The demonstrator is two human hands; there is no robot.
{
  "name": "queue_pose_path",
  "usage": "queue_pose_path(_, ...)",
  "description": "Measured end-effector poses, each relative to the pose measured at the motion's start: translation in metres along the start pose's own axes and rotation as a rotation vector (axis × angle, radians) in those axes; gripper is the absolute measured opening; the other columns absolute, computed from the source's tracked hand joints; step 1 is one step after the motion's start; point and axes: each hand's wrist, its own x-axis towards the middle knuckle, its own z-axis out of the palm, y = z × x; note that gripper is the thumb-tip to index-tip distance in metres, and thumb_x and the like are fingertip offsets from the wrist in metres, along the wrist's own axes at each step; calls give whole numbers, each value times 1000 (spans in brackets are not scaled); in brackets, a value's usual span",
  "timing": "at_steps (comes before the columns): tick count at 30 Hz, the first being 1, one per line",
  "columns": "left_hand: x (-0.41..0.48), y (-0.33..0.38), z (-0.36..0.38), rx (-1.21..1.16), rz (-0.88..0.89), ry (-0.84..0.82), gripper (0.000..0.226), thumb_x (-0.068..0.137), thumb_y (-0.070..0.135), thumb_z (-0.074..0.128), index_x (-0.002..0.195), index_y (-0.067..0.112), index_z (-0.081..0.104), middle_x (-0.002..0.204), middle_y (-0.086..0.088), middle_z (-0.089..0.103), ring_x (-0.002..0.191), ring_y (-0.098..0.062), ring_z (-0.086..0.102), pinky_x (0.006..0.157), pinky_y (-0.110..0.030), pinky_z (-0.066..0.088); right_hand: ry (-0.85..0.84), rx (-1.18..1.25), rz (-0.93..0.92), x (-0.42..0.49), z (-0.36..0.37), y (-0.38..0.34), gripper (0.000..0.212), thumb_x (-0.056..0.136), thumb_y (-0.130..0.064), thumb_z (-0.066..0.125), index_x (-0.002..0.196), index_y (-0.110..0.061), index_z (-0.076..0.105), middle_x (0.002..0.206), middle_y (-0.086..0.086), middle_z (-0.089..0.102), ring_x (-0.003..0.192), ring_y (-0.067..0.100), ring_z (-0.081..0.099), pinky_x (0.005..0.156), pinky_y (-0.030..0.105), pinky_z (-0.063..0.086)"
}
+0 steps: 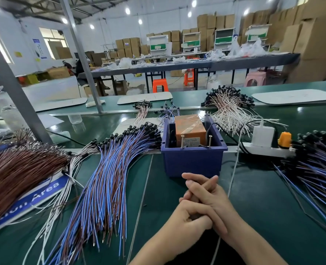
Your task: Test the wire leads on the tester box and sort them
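Note:
The tester box is a blue plastic bin holding an orange unit, with two upright screws at its front rim. My left hand and my right hand rest on the green table just in front of the bin, fingers loosely interlaced with each other, holding no wire. A big fan of blue and brown wire leads with black ends lies to the left of my hands. Another pile of blue leads lies at the right.
A heap of brown wires and a blue "Area" sign lie at far left. White and pink leads lie behind the bin. A white power strip with a charger and an orange plug sits right of it.

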Motion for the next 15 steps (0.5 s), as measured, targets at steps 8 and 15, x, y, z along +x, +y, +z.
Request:
queue_pose_path(8,-3,5,-3,-105,6,119,38,79,-3,52,72,21,81,152,25,43,137,-7,44,82,-22,52,-28,59,141,8,-12,3,26,76,-29,72,101,-22,75,96,18,73,99,36,73,79,36,59)
queue_pose_path(15,-3,0,-5,-192,6,131,37,83,-9,53,73,15,80,150,23,46,116,-17,60,79,-25,54,-78,-9,117,2,-10,0,16,80,-29,72,93,-20,72,101,20,73,93,36,72,71,32,59)
